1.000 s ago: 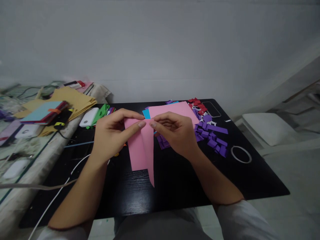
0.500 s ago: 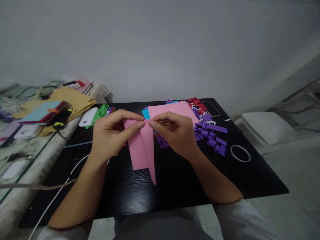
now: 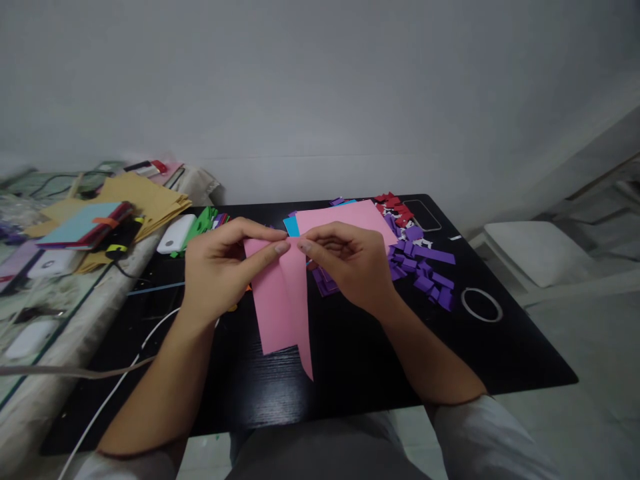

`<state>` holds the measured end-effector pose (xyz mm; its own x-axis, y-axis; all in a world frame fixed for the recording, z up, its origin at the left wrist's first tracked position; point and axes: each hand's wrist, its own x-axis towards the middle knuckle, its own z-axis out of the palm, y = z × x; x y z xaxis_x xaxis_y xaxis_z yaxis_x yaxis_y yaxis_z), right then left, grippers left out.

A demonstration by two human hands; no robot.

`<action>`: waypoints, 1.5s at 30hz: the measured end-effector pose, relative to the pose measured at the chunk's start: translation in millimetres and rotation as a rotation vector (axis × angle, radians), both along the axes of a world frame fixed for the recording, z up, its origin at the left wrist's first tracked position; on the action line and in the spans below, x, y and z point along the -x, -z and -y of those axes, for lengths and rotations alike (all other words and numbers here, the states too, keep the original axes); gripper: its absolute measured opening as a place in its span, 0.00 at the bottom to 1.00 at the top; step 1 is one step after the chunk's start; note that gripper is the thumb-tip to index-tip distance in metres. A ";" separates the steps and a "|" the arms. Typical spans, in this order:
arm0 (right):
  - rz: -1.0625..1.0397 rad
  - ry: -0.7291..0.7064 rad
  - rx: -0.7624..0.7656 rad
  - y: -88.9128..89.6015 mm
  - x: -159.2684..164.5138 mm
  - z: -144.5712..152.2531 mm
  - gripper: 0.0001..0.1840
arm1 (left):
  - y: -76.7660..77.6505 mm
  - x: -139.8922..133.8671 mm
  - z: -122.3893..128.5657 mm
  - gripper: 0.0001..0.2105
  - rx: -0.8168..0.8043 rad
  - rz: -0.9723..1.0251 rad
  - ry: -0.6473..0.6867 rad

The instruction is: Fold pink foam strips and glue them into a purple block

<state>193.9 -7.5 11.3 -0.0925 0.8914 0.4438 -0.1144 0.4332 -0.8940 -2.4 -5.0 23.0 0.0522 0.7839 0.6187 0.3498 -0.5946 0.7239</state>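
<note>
Between my two hands hangs a sheet of pink paper (image 3: 275,307), folded lengthwise with one layer hanging lower on the right. My left hand (image 3: 223,267) pinches its top edge between thumb and forefinger. Close beside it, my right hand (image 3: 353,267) pinches the same top edge near the fold, its other fingers curled in. The paper is held above the black table (image 3: 360,373). Behind my right hand lies another pink sheet (image 3: 345,217), partly over a blue sheet (image 3: 291,227).
Purple paper strips (image 3: 425,273) and red scraps (image 3: 397,208) lie at the right, near a clear ring (image 3: 481,305). At left are a white device (image 3: 176,235), green strips (image 3: 203,223), a white cable (image 3: 113,390) and brown envelopes (image 3: 150,200). A white stool (image 3: 535,250) stands at right.
The lower end of the pink paper has swung slightly down and nearer to me. Both hands keep their pinch in nearly the same place.
</note>
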 end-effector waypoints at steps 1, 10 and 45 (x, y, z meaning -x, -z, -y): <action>0.003 0.000 0.003 0.1 0.1 -0.1 0.08 | 0.0 -0.1 0.1 0.05 0.003 -0.001 -0.003; 0.014 0.035 -0.002 0.0 -0.4 -1.2 0.03 | -4.2 0.0 -1.3 0.06 0.116 0.054 0.032; -0.011 0.144 0.033 2.0 -2.6 -5.5 0.07 | 6.2 -3.9 -8.2 0.13 0.521 0.158 0.184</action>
<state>196.5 -2.1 9.2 0.0420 0.9093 0.4140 -0.0631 0.4160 -0.9072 1.5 3.2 16.9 0.1546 0.9743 0.1640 0.1383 -0.1857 0.9728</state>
